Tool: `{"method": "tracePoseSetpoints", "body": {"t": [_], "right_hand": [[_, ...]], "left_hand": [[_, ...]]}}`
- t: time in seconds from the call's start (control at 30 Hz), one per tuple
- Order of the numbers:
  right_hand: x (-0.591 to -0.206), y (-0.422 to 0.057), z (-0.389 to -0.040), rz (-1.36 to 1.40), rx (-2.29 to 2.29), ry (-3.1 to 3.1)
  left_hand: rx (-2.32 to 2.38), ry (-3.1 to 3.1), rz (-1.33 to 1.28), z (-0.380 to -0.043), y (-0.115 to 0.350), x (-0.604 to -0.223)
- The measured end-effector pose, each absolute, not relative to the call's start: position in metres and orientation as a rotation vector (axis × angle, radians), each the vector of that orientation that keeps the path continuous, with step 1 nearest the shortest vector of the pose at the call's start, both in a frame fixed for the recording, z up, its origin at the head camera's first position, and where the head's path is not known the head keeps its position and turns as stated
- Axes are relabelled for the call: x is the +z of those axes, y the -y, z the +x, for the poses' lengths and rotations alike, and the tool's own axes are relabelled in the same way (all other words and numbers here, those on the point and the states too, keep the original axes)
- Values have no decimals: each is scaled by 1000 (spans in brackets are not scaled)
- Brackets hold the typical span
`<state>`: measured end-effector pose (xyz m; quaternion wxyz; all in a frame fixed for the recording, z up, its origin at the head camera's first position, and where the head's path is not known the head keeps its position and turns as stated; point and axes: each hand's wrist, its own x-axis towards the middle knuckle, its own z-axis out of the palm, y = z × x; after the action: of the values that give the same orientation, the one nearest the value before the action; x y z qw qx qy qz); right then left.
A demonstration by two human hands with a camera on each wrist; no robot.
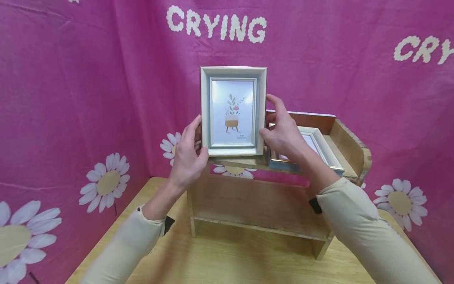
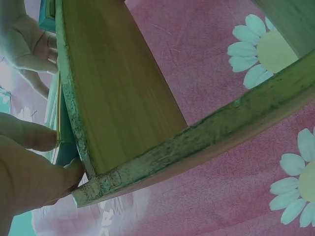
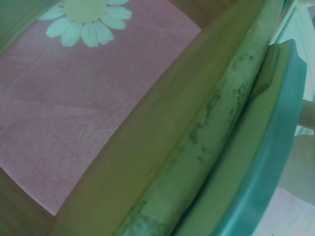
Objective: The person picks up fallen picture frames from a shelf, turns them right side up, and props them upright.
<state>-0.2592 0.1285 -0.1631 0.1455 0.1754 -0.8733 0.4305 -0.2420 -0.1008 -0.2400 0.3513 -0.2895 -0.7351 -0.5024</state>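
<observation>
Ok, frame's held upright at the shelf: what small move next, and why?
Probably ease the upright frame gently down until the wooden shelf bears it: left hand and right hand hold its sides near the shelf's front edge, and whether it already rests there isn't clear.

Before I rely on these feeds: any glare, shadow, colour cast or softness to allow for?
Head: pale glare across the upper part of the upright picture frame, soft shadow on the tabletop; left wrist: dim, greenish cast over the shelf; right wrist: likewise dim and greenish, fine detail soft.
</observation>
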Motion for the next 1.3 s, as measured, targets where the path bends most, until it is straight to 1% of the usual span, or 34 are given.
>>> {"method": "tracePoseSetpoints", "body": {"t": [0.33, 0.77, 1.3], "right_hand": [[-161, -124, -271, 547, 1177, 2511], [-161, -125, -285, 623, 1243, 2512], [-162, -121, -295, 559, 1156, 2563]], "left_hand": [[-1282, 1834, -777, -242, 103, -246], [-1371, 1775, -796, -237, 100, -251], [-1314, 1719, -831, -237, 94, -258]]}}
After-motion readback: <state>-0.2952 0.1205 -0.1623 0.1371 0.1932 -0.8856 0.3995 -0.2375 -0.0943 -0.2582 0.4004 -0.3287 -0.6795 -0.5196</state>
